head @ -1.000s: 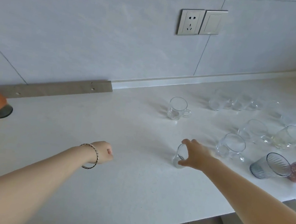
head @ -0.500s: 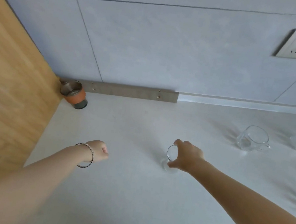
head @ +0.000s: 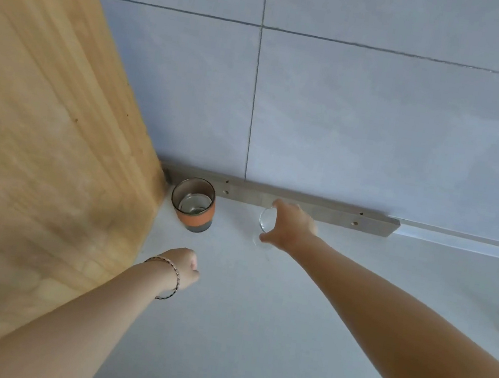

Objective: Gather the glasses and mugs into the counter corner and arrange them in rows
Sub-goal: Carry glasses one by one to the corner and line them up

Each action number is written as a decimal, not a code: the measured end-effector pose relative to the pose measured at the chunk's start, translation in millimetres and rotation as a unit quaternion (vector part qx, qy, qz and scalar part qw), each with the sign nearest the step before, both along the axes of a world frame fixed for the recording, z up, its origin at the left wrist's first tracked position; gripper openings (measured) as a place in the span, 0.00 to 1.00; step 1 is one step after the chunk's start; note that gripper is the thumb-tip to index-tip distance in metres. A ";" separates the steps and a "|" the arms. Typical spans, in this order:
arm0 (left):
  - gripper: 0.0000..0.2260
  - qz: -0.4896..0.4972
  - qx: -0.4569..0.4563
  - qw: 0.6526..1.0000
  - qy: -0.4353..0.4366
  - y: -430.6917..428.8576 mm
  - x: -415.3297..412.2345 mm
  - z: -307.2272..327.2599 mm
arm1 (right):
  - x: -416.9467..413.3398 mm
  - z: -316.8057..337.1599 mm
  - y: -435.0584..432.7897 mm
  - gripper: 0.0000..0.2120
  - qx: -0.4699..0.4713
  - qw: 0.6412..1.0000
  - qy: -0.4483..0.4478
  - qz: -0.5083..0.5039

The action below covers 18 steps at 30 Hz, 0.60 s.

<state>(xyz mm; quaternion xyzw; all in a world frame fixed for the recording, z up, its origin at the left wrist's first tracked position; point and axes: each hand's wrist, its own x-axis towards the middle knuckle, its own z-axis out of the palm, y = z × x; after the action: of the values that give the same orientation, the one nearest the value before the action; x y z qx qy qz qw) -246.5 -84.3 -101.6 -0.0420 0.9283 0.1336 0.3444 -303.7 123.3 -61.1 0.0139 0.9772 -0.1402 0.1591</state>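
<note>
My right hand (head: 292, 227) gripped a small clear glass (head: 264, 225) from its right side, with the thumb at the near base and the fingers over the far rim. Only the left edge and base of the glass showed past the hand. I judged that a side grip kept the glass upright and left its left flank free to be set close to a neighbour.

That neighbour was the orange-banded mug (head: 193, 209). It stood upright in the very corner, where the wooden panel (head: 40, 125) met the tiled wall (head: 380, 127), and I took it for the start of a row. The glass was to the right of the mug, with a clear gap between them, just in front of the metal strip (head: 338, 215) at the foot of the wall. I could not tell whether its base rested on the counter (head: 252, 335) or hung just above it.

My left hand (head: 186, 268), with a bracelet (head: 175, 278) at the wrist, was clenched in a fist and held nothing. It hovered nearer to me than the mug, apart from both vessels and out of the right hand's way.
</note>
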 end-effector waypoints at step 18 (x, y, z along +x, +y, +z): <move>0.16 -0.075 0.040 0.996 -0.024 53.5 11.3 -2.7 | 75.4 -37.3 53.3 0.34 -0.045 0.991 -0.123 -0.021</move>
<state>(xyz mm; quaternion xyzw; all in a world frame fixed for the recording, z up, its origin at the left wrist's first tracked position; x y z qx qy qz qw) -235.2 -30.9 -104.3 0.0379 0.9142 0.1431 0.3772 -228.3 176.6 -98.4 0.0440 0.9424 -0.1847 0.2752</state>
